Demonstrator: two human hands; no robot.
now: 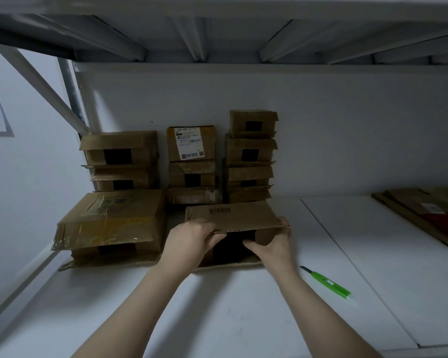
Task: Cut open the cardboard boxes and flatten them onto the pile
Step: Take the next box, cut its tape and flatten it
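A brown cardboard box (233, 217) with a barcode on top lies on the white shelf (217, 306), its open end facing me. My left hand (192, 241) grips the front left edge of its top flap. My right hand (272, 244) holds the front right corner, thumb on the end flap. A green box cutter (326, 282) lies on the shelf to the right of my right wrist, untouched. A pile of flattened cardboard (429, 215) lies at the far right.
A large taped box (111, 218) sits just left of the held box. Three stacks of small boxes (192, 164) stand against the back wall. A shelf deck with metal ribs (217, 34) hangs overhead.
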